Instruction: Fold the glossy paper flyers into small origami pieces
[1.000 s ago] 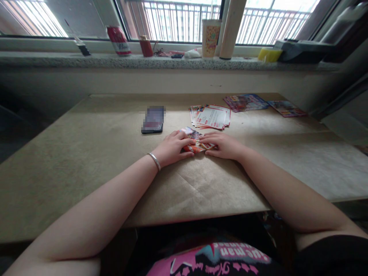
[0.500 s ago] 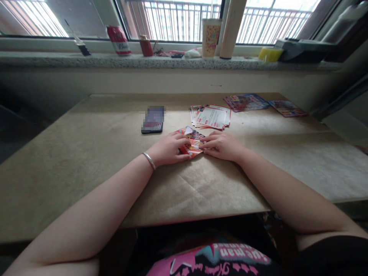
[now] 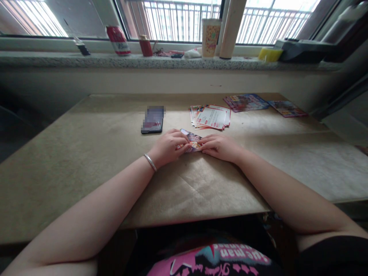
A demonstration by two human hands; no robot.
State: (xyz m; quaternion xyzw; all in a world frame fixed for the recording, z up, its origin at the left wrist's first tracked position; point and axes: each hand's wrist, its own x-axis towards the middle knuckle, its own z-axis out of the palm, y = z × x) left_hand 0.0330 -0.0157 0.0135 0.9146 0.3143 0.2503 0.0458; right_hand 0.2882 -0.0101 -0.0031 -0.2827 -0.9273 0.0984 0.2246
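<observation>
A small, colourful printed sheet of paper [image 3: 191, 135], with creases across it, lies on the table between my hands. My left hand [image 3: 170, 146] wears a silver bangle and grips the sheet's left part, thumb below and fingers curled over it. On the opposite side, my right hand [image 3: 220, 147] holds the right end, its fingers together and pressed on the paper. Both hands partly cover the sheet. Just beyond it sits a loose pile of red-edged printed cards [image 3: 213, 116], the top one mostly white with text.
A dark phone [image 3: 153, 120] lies left of the cards. Two groups of glossy printed packs [image 3: 246, 102] are at the back right of the beige table [image 3: 86, 153]. On the windowsill stand a red can [image 3: 118, 40], a patterned cup [image 3: 211, 37] and a yellow object [image 3: 270, 54].
The orange lower part of the paper has been folded up, so the sheet looks narrower. My left fingers have closed further over it; my right hand has shifted slightly left.
</observation>
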